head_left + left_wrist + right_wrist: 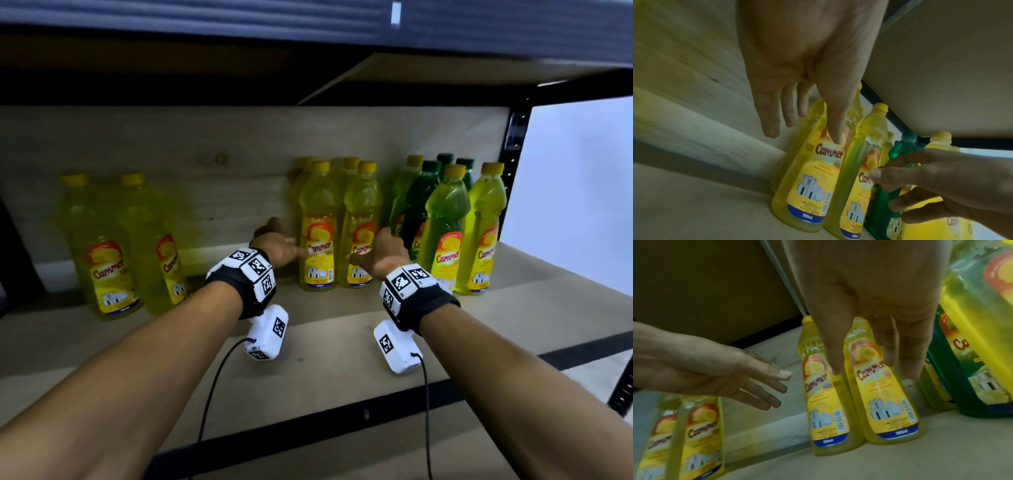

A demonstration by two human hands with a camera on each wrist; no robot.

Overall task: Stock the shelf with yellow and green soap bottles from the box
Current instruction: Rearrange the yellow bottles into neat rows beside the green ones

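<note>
Two yellow soap bottles stand side by side at the shelf's middle, the left one (319, 226) (809, 177) (824, 404) and the right one (360, 226) (888, 395). My left hand (279, 248) (805, 91) hovers just left of them with straight fingers, holding nothing. My right hand (383, 251) (875, 321) hovers just right of the pair, fingers straight and spread, also empty. More yellow bottles stand behind this pair. A group of green bottles (423, 202) and yellow-green bottles (445, 219) stands at the right end.
Two more yellow bottles (102, 246) (701, 434) stand at the shelf's left. The wooden shelf board (325, 359) is bare in front of the bottles. A wooden back panel (171, 154) and the upper shelf (308, 58) close the space; a black upright post (513, 137) is at the right.
</note>
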